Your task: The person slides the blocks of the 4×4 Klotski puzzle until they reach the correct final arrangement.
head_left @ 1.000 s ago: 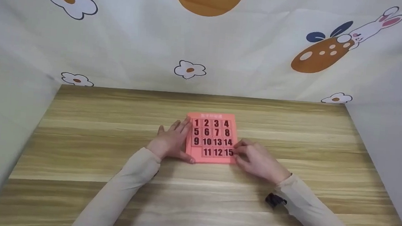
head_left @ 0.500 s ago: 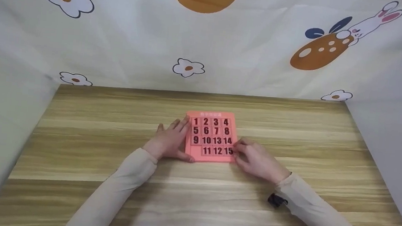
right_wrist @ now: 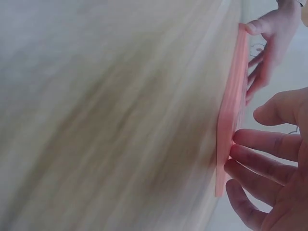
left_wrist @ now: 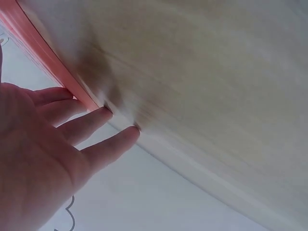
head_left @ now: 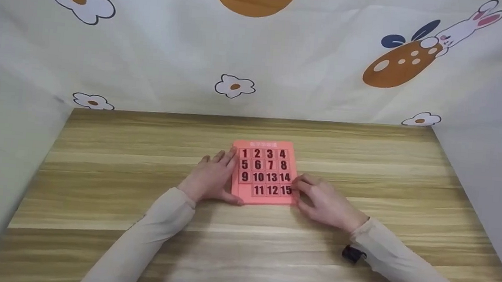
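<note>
A pink number sliding puzzle (head_left: 268, 201) lies flat on the table in the head view. Its top rows read 1 to 4 and 5 to 8, then 9, 10, 13, 14. Along the bottom come 11, 12 and 15, with a bare slot at the left. My left hand (head_left: 211, 178) rests at the puzzle's left side, fingers spread along the edge and thumb at the near corner. At the right edge, beside tiles 14 and 15, is my right hand (head_left: 325, 203). The right wrist view shows its fingertips (right_wrist: 236, 151) touching the puzzle's side, thumb apart.
The wood-grain table (head_left: 141, 149) runs back to a pale cloth backdrop (head_left: 172, 52) printed with flowers and a rabbit. Pale walls (head_left: 481, 156) stand at both sides. A small black object (head_left: 353, 254) sits by the right sleeve.
Tiles keep the same order. Both hands stay at the puzzle's sides; the right wrist and sleeve have shifted slightly to the right.
</note>
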The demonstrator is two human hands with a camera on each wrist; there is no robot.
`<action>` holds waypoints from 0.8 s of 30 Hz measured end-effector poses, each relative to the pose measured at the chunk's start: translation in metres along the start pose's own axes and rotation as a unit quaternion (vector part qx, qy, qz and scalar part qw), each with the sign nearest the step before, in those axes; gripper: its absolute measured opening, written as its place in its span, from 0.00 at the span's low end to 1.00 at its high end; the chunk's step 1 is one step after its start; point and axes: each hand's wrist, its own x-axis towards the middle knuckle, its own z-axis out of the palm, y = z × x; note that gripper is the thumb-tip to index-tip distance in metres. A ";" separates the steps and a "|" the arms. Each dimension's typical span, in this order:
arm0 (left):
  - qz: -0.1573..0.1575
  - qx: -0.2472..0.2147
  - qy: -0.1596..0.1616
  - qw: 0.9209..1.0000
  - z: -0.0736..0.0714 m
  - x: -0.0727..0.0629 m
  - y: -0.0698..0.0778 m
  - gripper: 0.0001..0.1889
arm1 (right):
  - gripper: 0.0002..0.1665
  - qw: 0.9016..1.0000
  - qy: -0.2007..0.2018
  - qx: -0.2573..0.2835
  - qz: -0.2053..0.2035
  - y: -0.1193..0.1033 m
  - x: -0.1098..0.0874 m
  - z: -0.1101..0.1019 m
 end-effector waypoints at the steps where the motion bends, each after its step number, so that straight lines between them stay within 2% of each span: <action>1: -0.002 0.001 -0.003 1.000 0.000 0.000 0.000 0.68 | 0.17 1.000 -0.001 -0.004 -0.004 0.000 0.000 0.000; 12: 0.000 0.007 -0.004 1.000 -0.002 -0.001 0.000 0.68 | 0.19 0.999 -0.023 -0.021 -0.017 0.001 0.000 -0.004; 16: 0.003 0.000 -0.003 1.000 -0.002 0.000 0.000 0.68 | 0.23 0.999 -0.024 -0.041 -0.019 -0.003 0.003 -0.003; 24: 0.011 0.005 0.021 1.000 0.002 -0.001 -0.002 0.67 | 0.23 0.996 -0.010 -0.080 -0.037 -0.013 0.006 0.002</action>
